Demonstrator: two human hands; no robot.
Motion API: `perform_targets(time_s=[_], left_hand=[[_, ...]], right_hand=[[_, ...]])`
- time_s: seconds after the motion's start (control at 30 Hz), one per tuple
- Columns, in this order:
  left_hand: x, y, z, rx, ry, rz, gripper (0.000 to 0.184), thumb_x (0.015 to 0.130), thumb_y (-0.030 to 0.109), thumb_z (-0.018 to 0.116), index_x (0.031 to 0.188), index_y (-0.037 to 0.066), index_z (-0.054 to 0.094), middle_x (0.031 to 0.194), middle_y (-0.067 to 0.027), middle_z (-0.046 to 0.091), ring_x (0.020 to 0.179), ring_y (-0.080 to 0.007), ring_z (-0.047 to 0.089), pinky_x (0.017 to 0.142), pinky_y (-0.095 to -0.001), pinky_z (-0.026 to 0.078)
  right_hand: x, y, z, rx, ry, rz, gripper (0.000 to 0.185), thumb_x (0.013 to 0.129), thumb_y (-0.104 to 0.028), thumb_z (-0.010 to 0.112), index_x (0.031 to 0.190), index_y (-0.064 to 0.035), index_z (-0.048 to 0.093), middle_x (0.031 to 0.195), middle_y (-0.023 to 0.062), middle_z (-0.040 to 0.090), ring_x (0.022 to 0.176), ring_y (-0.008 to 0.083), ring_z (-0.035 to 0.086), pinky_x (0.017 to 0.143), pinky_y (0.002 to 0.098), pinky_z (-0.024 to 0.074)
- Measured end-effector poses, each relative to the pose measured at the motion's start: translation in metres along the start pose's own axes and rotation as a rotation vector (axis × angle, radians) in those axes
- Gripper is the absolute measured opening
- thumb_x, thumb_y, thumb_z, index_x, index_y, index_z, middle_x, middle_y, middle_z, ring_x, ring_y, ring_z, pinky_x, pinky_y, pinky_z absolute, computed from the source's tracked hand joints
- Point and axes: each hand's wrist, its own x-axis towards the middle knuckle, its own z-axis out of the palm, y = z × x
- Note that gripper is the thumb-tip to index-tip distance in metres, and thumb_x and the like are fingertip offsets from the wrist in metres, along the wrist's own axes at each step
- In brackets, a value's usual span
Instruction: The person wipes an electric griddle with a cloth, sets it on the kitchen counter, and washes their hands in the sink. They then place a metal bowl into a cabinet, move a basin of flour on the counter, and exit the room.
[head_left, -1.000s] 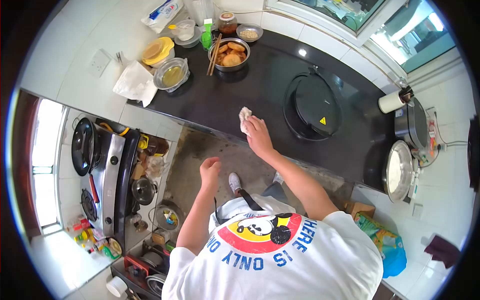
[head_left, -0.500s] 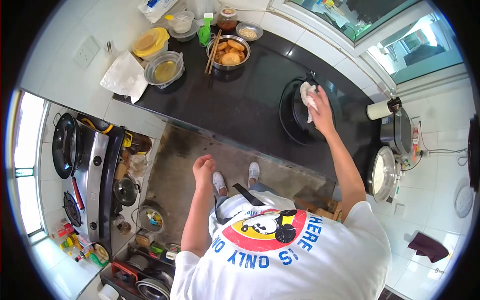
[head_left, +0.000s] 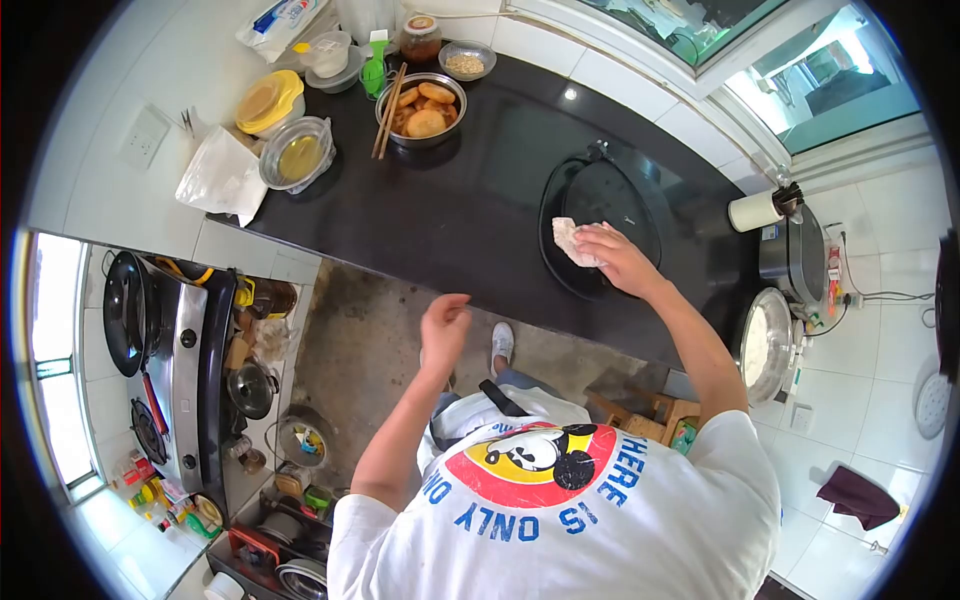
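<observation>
My right hand (head_left: 617,254) is closed on a crumpled white paper towel (head_left: 570,240). It presses the towel on the near-left part of a round black electric griddle (head_left: 625,200), which has a hinge at its far edge. Part of the griddle is hidden under the hand. My left hand (head_left: 446,322) hangs in the air by the counter's front edge, its fingers loosely curled with nothing visible in them.
The black counter (head_left: 490,210) bears a steel bowl of round fried cakes (head_left: 425,122) with chopsticks (head_left: 389,112) across it. Beside it stand a tub of yellow liquid (head_left: 298,155) and a jar (head_left: 421,40). To the right lies a large metal basin (head_left: 768,345).
My right hand has moved the paper towel down and left across the griddle. My left hand has shifted right and nearer the counter edge. The view has turned slightly.
</observation>
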Motion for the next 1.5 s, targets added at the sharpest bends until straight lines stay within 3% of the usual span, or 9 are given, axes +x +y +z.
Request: perform_targets(time_s=[0.1,0.3,0.43,0.7,1.0,1.1,1.3,1.43,1.5], left_hand=[[0.003,0.021,0.050,0.136,-0.156,0.283,0.022,0.073,0.001,0.062,0.094,0.004,0.065,0.092,-0.0105,0.063,0.085,-0.0209,0.061,0.075,-0.0306,0.049],[-0.008,0.080,0.151,0.471,-0.386,0.826,0.027,0.068,0.012,0.071,0.094,0.007,0.066,0.099,-0.0078,0.057,0.095,-0.0250,0.053,0.082,-0.0376,0.043],[0.001,0.072,0.195,0.733,-0.462,0.972,0.025,0.065,0.017,0.072,0.089,0.010,0.066,0.098,-0.0050,0.055,0.098,-0.0217,0.048,0.083,-0.0356,0.039],[0.013,0.064,0.207,0.743,-0.366,1.080,0.008,0.064,0.012,0.059,0.071,0.010,0.062,0.087,-0.0073,0.050,0.093,-0.0236,0.047,0.083,-0.0379,0.036],[0.013,0.062,0.209,0.817,-0.364,1.075,0.011,0.064,0.010,0.062,0.074,0.012,0.063,0.095,-0.0049,0.056,0.094,-0.0229,0.051,0.083,-0.0397,0.036],[0.018,0.071,0.199,0.844,-0.320,1.060,0.014,0.063,0.009,0.064,0.076,0.011,0.065,0.094,-0.0054,0.056,0.094,-0.0239,0.052,0.083,-0.0406,0.036],[0.035,0.079,0.181,0.863,-0.211,1.040,0.019,0.061,0.009,0.071,0.080,0.010,0.068,0.092,-0.0057,0.057,0.093,-0.0259,0.053,0.082,-0.0408,0.038],[0.034,0.081,0.185,0.878,-0.210,1.035,0.018,0.061,0.010,0.073,0.079,0.010,0.069,0.091,-0.0052,0.057,0.091,-0.0253,0.054,0.080,-0.0390,0.039],[0.034,0.079,0.186,0.880,-0.208,1.026,0.018,0.061,0.009,0.073,0.079,0.010,0.068,0.090,-0.0051,0.057,0.090,-0.0249,0.054,0.080,-0.0389,0.039]], right_hand=[[-0.032,0.020,-0.003,-0.106,0.216,0.076,0.038,0.070,0.008,0.057,0.106,-0.0048,0.061,0.118,0.0100,0.057,0.115,0.0294,0.051,0.103,0.0427,0.0352],[-0.053,0.059,-0.001,-0.342,0.638,0.612,0.032,0.071,-0.004,0.063,0.102,-0.0044,0.062,0.109,0.0103,0.060,0.100,0.0286,0.057,0.082,0.0413,0.0451],[-0.016,0.072,0.008,-0.482,0.615,0.624,0.033,0.071,-0.012,0.065,0.104,-0.0059,0.063,0.107,0.0085,0.058,0.096,0.0286,0.055,0.078,0.0409,0.0449],[0.059,0.085,0.003,-0.392,0.575,0.388,0.028,0.066,-0.005,0.065,0.094,-0.0067,0.060,0.094,0.0100,0.053,0.088,0.0305,0.051,0.071,0.0421,0.0425],[-0.044,0.051,-0.013,0.243,0.196,-0.023,0.028,0.067,0.003,0.062,0.093,-0.0063,0.060,0.095,0.0087,0.055,0.089,0.0292,0.053,0.077,0.0365,0.0431],[-0.085,0.046,-0.044,0.374,0.426,0.211,0.028,0.072,0.004,0.061,0.098,-0.0040,0.060,0.096,0.0098,0.056,0.090,0.0264,0.056,0.080,0.0323,0.0443],[-0.104,0.113,-0.070,0.269,0.881,0.456,0.025,0.079,0.000,0.062,0.104,-0.0005,0.059,0.097,0.0091,0.059,0.092,0.0209,0.058,0.083,0.0288,0.0445],[-0.046,0.152,-0.068,0.006,0.867,0.274,0.032,0.081,-0.011,0.064,0.113,-0.0060,0.060,0.109,0.0123,0.057,0.101,0.0289,0.055,0.088,0.0339,0.0441],[-0.026,0.195,-0.038,-0.226,0.680,0.259,0.034,0.082,-0.018,0.063,0.114,-0.0083,0.060,0.116,0.0112,0.055,0.105,0.0303,0.052,0.090,0.0368,0.0435]])
